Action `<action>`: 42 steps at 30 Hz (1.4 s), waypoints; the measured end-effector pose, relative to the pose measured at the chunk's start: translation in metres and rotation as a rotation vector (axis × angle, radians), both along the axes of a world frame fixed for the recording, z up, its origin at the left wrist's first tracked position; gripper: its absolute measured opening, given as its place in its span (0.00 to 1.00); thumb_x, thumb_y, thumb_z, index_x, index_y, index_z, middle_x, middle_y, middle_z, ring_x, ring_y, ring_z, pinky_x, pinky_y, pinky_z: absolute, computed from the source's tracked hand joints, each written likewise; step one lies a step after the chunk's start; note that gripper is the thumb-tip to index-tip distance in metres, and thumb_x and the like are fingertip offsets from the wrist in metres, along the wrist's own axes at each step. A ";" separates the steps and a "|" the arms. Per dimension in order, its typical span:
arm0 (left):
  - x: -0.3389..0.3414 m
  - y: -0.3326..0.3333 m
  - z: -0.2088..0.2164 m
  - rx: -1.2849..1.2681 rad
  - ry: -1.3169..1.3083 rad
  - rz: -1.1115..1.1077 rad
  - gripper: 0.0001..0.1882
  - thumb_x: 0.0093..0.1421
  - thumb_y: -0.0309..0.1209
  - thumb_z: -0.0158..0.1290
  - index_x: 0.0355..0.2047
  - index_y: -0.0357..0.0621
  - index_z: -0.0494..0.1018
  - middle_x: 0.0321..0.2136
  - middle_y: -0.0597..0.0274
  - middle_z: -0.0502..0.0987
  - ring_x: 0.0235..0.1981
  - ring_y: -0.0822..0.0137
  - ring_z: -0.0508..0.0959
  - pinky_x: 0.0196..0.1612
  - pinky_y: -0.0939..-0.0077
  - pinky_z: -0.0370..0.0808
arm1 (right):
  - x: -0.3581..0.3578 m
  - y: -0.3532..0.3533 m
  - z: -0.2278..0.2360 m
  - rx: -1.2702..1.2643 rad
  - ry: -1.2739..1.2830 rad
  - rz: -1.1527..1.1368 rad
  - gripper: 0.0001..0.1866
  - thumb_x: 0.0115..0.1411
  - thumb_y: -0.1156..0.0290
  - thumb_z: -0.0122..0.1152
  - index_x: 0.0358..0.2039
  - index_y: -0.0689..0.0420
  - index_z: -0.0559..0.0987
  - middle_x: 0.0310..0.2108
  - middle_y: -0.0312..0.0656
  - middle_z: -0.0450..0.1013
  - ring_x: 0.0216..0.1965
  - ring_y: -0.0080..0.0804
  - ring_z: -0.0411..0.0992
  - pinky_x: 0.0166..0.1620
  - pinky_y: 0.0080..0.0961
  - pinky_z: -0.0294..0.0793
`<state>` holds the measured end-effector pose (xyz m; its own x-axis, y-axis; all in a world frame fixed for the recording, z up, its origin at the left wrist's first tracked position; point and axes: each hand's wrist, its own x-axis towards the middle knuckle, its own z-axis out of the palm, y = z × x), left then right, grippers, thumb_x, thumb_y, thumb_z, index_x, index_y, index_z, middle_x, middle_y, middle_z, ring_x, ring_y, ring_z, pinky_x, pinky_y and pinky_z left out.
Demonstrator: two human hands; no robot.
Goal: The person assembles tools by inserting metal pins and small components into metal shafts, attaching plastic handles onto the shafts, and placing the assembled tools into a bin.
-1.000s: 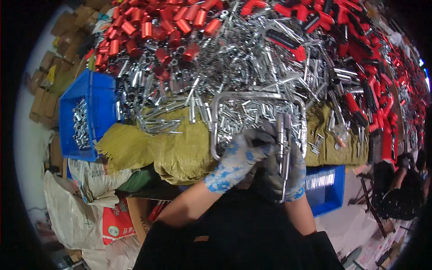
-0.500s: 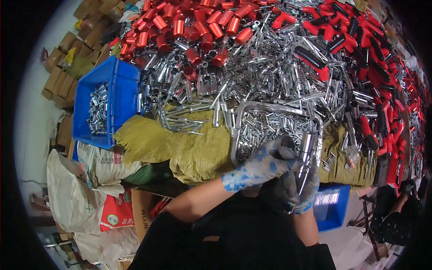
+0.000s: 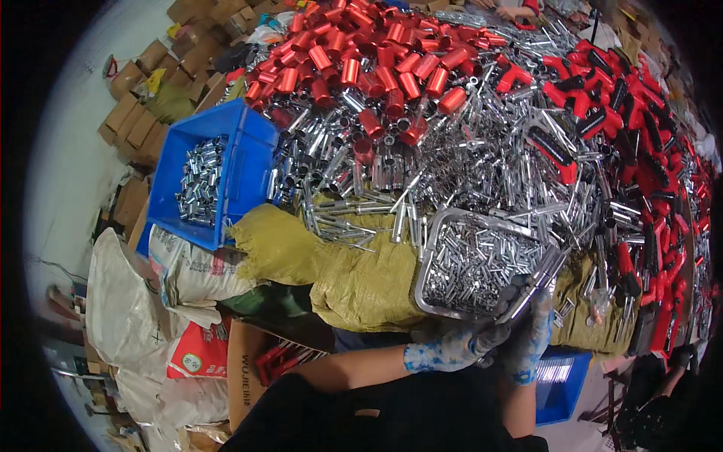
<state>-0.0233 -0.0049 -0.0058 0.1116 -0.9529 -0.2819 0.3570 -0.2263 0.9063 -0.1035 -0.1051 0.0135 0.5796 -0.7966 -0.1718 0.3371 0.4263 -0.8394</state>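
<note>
Gripping a bundle of chrome rods (image 3: 536, 280), the right hand (image 3: 527, 340) in its blue-speckled glove is closed around their lower ends; the rods' long axis slants up and to the right, over the near right corner of the metal tray (image 3: 426, 265) of small sleeves; the left hand (image 3: 450, 348), likewise gloved, sits just beside the right, below the tray's near rim, fingers curled, though whether it clasps anything I cannot tell; the tray lies straight ahead of both hands on the yellow sacking (image 3: 361, 282), the blue crate (image 3: 242, 162) well off to the left.
</note>
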 end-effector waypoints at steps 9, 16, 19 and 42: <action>0.209 0.002 0.025 0.527 -1.803 0.789 0.26 0.59 0.46 0.50 0.52 0.43 0.64 0.38 0.46 0.74 0.39 0.50 0.77 0.38 0.59 0.75 | -0.012 -0.004 -0.017 0.288 -0.072 0.183 0.22 0.62 0.48 0.50 0.43 0.55 0.70 0.28 0.34 0.71 0.18 0.20 0.66 0.15 0.16 0.62; 0.248 0.013 -0.013 0.163 -1.903 0.880 0.24 0.51 0.37 0.58 0.47 0.43 0.67 0.35 0.52 0.75 0.38 0.52 0.76 0.41 0.59 0.73 | -0.023 0.005 -0.019 0.120 0.264 0.278 0.23 0.59 0.48 0.54 0.38 0.59 0.72 0.20 0.40 0.71 0.11 0.23 0.64 0.12 0.16 0.60; 0.199 0.006 -0.001 0.220 -1.628 0.812 0.22 0.53 0.31 0.57 0.47 0.41 0.66 0.33 0.53 0.77 0.36 0.55 0.77 0.39 0.63 0.74 | -0.031 -0.004 -0.029 0.181 0.172 0.372 0.25 0.59 0.46 0.52 0.36 0.59 0.71 0.22 0.44 0.72 0.11 0.24 0.64 0.12 0.16 0.60; 0.103 0.034 0.047 -0.390 -1.038 0.295 0.21 0.50 0.20 0.50 0.47 0.39 0.67 0.42 0.51 0.73 0.44 0.55 0.75 0.48 0.67 0.71 | -0.030 0.003 -0.011 0.161 0.162 0.675 0.25 0.58 0.55 0.54 0.45 0.64 0.70 0.24 0.39 0.71 0.15 0.20 0.64 0.18 0.15 0.61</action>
<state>0.0794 0.0287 0.0412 0.3512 -0.8532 0.3857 -0.6112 0.1031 0.7847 -0.1333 -0.1024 0.0026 0.8946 -0.2297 -0.3832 -0.1684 0.6211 -0.7655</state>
